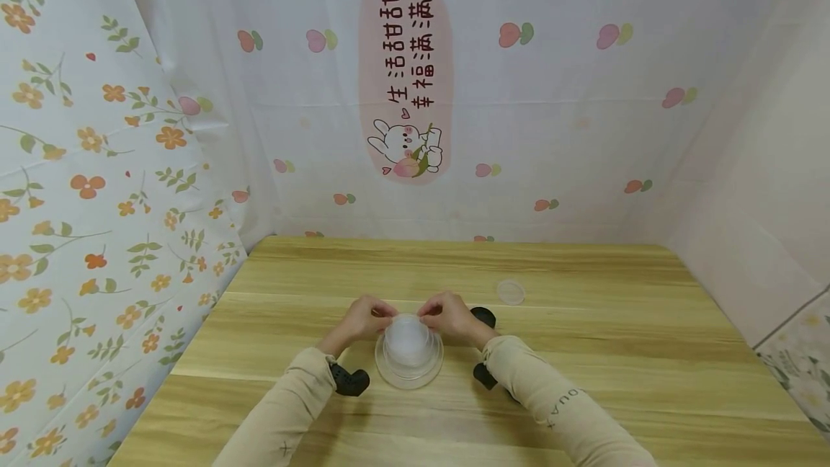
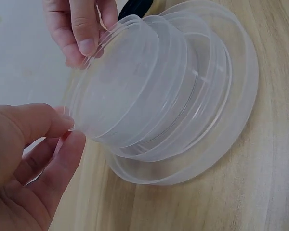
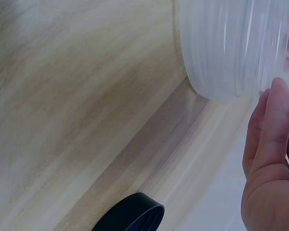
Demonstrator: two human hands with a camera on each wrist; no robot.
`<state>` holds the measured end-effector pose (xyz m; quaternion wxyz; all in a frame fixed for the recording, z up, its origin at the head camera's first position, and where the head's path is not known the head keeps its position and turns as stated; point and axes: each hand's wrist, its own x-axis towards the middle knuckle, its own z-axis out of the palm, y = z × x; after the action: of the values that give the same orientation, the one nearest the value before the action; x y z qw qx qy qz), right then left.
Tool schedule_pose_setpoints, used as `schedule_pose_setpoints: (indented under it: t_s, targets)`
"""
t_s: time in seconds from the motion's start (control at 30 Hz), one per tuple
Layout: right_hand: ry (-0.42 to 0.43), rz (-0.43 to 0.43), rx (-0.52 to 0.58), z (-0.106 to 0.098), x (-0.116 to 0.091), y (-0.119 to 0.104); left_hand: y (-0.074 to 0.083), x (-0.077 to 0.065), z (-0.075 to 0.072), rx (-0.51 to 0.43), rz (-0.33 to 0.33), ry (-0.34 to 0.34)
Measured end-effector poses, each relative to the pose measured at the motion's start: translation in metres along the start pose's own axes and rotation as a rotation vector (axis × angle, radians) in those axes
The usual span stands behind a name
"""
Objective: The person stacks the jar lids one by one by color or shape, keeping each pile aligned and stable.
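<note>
Left hand and right hand: each grip pinches the top rim of a stack of clear round lids, widest lowest, on the wood-grain counter. Small clear disc lies apart, beyond right hand.

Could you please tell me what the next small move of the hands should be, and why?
Probably settle the top lid onto the stack of clear plastic lids and let go: the left hand and right hand both pinch at its rim, while a smaller-looking loose lid lies apart on the table, so one hand would need to be free to fetch it.
</note>
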<state>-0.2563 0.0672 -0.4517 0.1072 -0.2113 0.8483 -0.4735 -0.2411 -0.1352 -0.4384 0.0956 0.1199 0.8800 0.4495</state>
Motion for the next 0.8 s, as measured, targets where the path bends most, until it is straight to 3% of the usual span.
schedule_pose_setpoints:
  t_s: [0.27, 0.8]
  targets:
    - [-0.01, 0.019, 0.044, 0.0024, 0.0009, 0.0046, -0.0019, -0.0017, 0.0032, -0.053, -0.049, -0.009]
    - [-0.003, 0.004, 0.045, 0.001, -0.001, 0.0045, -0.0044, -0.0029, 0.0072, -0.13, -0.025, -0.029]
